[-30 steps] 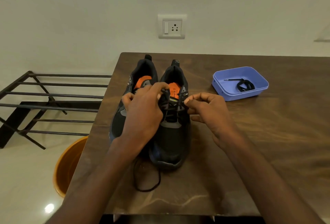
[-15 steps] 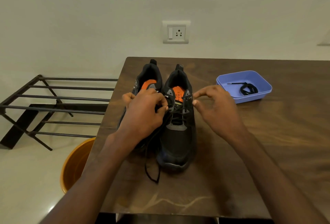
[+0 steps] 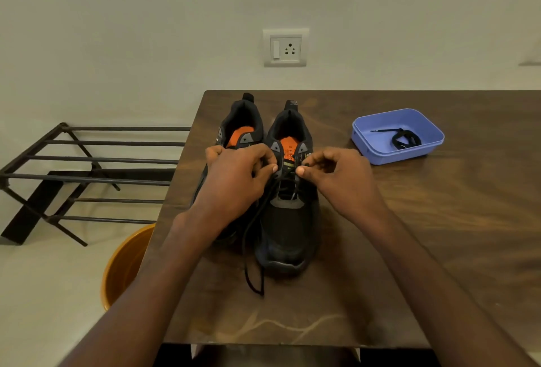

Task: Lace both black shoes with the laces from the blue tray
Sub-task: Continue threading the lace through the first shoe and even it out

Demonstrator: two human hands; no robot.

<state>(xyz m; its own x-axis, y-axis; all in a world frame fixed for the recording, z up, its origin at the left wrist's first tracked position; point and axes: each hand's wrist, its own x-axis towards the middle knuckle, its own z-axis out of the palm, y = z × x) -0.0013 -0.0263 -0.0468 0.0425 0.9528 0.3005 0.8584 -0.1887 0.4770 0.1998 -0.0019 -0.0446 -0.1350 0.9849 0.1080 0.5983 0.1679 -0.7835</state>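
Two black shoes with orange insoles stand side by side on the brown table, toes toward me. The right shoe (image 3: 288,229) has a black lace (image 3: 251,249) partly threaded through its eyelets; a loose end trails down past its toe. My left hand (image 3: 234,182) covers much of the left shoe (image 3: 241,120) and pinches the lace at the right shoe's left eyelets. My right hand (image 3: 336,176) pinches the lace tip at the right eyelets. A blue tray (image 3: 366,144) at the back right holds a second coiled black lace (image 3: 405,138).
The table (image 3: 439,235) ends at its left edge near the shoes. Beyond that edge, on the floor, stand an orange bucket (image 3: 123,267) and a black metal rack (image 3: 87,176). A wall socket (image 3: 285,47) sits above the table.
My right hand has drawn back in toward the shoe's right eyelets and closed on the lace tip. The loose lace loop by the toe has straightened. The head view shifted slightly.
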